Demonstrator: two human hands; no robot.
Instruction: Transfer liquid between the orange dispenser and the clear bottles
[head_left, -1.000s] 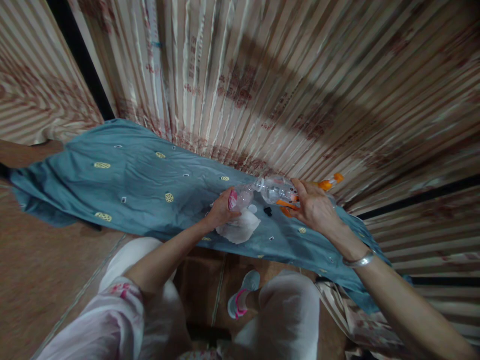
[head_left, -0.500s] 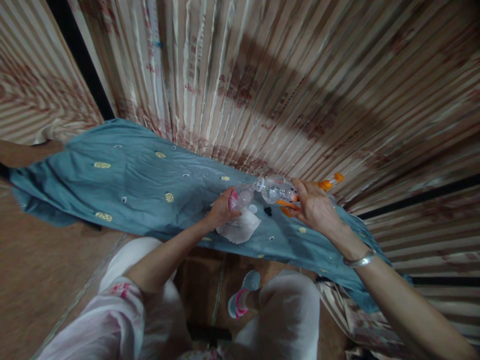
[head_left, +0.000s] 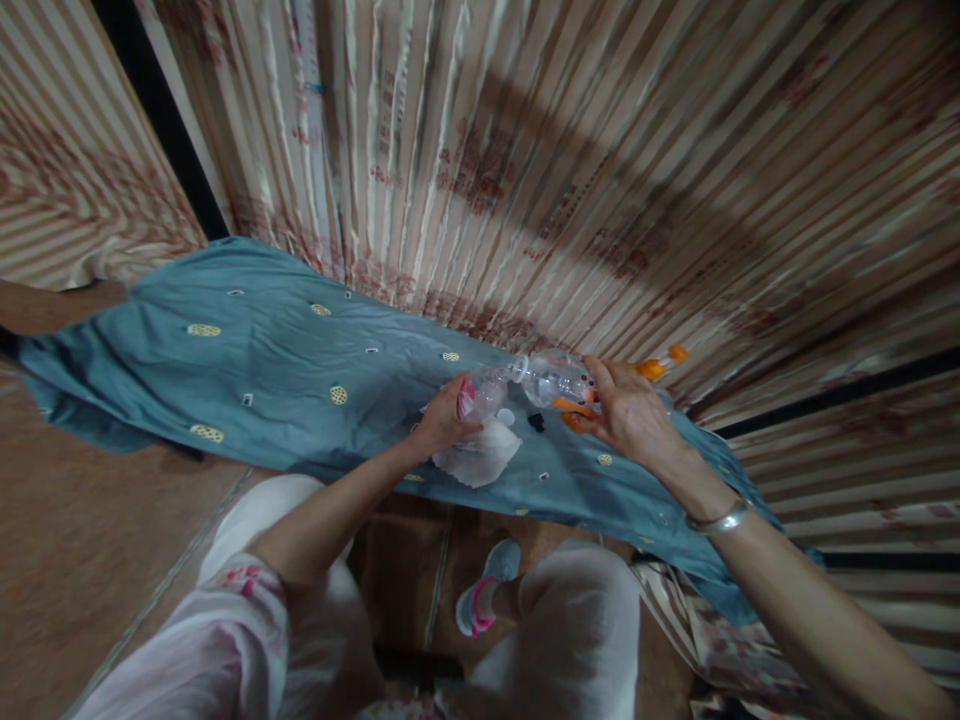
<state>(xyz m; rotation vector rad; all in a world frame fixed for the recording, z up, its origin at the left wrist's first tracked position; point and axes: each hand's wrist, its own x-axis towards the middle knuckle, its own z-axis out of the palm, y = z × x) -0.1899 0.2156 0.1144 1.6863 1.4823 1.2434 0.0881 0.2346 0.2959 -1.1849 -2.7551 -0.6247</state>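
My left hand (head_left: 444,416) is wrapped round a clear plastic bottle (head_left: 491,392) with a pink label, its neck pointing right. My right hand (head_left: 628,408) grips a larger clear bottle (head_left: 553,378) with orange and black printing. The two bottles lie nearly level, mouth to mouth; whether the rims touch is too small to tell. Under the left bottle a crumpled white sheet or bag (head_left: 480,455) rests on the blue-green cloth (head_left: 285,370). A small pale disc (head_left: 506,417) and a small black object (head_left: 536,422) are beside it.
An orange-and-clear object (head_left: 664,361) shows just beyond my right hand. Pleated, patterned curtains (head_left: 420,150) hang behind the narrow cloth-covered surface and at the right. Dark poles (head_left: 161,120) stand at the left and right. My legs are below the near edge.
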